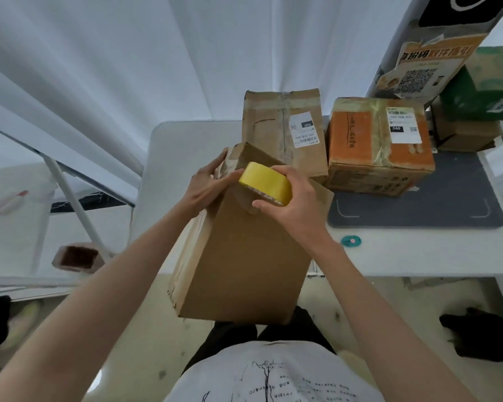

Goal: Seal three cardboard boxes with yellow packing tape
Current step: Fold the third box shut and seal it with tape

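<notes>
Yellow packing tape [265,182], a wide roll with a cardboard core, sits in the grip of the right hand [292,207]: the fingers curl over the far side of the roll and the thumb presses its near edge, so the hand is closed around it. The roll rests against the upper face of a tall plain brown cardboard box [244,256], which stands tilted on the near edge of the white tabletop [418,256] and overhangs it toward the person's lap.

Just left of that grip, the left hand [212,187] wraps the box's top far corner, fingers bent over the worn, torn flap edge and thumb lying along the face, almost touching the roll. This hand is closed on the box.

Beyond the grip stands a second brown cardboard box with a white shipping label [285,132], upright and close behind the held box. To the right of the grip, a squat orange-printed cardboard box with a white label [381,143] lies partly on a dark grey mat [447,204]; old clear tape crosses its top. A small teal round cutter [351,241] lies on the tabletop just right of the right wrist, near the mat's front edge. Further right, a green carton [485,85] is stacked on another brown box.
</notes>
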